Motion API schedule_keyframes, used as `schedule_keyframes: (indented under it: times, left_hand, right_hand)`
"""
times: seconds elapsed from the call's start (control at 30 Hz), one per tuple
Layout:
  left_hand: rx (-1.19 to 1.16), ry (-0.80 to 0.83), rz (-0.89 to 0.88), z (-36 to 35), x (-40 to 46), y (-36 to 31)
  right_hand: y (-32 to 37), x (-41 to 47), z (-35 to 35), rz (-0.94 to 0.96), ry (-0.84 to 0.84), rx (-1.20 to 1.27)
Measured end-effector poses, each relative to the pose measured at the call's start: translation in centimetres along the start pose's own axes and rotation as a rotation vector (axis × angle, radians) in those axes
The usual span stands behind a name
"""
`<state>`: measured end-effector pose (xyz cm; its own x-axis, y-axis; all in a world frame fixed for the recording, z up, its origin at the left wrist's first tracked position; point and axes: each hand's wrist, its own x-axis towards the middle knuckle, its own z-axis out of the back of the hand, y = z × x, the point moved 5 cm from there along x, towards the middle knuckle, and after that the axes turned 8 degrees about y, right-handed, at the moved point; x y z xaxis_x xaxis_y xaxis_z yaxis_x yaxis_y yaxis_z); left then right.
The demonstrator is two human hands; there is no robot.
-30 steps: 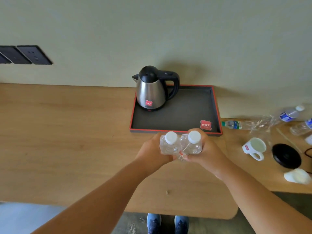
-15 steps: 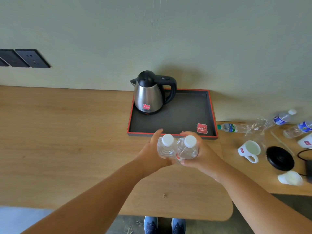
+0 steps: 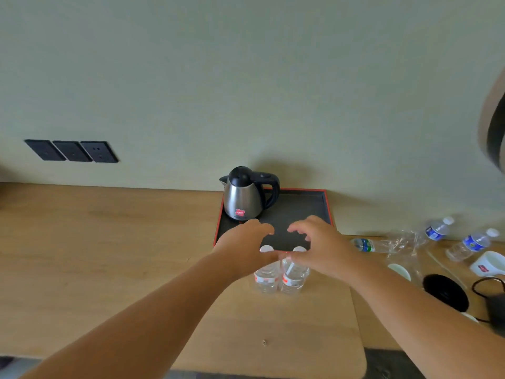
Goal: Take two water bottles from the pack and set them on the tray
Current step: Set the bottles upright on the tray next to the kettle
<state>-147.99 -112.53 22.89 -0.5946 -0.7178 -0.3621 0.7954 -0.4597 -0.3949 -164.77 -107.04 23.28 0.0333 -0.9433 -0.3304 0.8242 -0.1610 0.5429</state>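
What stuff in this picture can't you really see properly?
Head view only:
- The two water bottles: both hands cover their shoulders, so whether the left hand or right hand is touching them is unclear.
- Near rim of the tray: behind the hands.
- Red sticker on the kettle: too small to read.
- Mug: cut off by the right edge.

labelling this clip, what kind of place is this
Probably a hotel room, at its tea and coffee corner. A steel kettle stands on a red-edged black tray on a wooden counter against the wall, with branded white cups and small water bottles beside it.
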Motion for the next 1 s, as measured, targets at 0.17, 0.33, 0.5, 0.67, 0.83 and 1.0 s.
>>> schedule_keyframes:
  times: [0.17, 0.33, 0.5, 0.67, 0.83, 1.0]
  left_hand:
    - [0.281, 0.072, 0.091, -0.6, 0.0, -1.7]
    - [0.174, 0.039, 0.137, -2.0, 0.6, -1.2]
    - [0.160, 0.023, 0.130, -2.0, 0.8, -0.7]
    - [0.164, 0.005, 0.111, -2.2, 1.2, -0.6]
    - [0.089, 0.013, 0.083, -2.5, 1.6, 0.0]
    - [0.060, -0.024, 0.058, -2.8, 1.5, -0.2]
  right_hand:
    - [1.5, -0.1, 0.0, -0.132, -0.012, -0.354]
    - [1.3, 0.6, -1.9, -0.202, -0.012, -0.364]
    - [1.9, 0.8, -2.3, -0.223, -0.022, -0.358]
    - [1.8, 0.9, -2.4, -0.231, -0.047, -0.348]
    - [1.7, 0.7, -3.0, -0.250, -0.108, -0.305]
    - [1.5, 0.8, -2.8, -0.300, -0.145, -0.271]
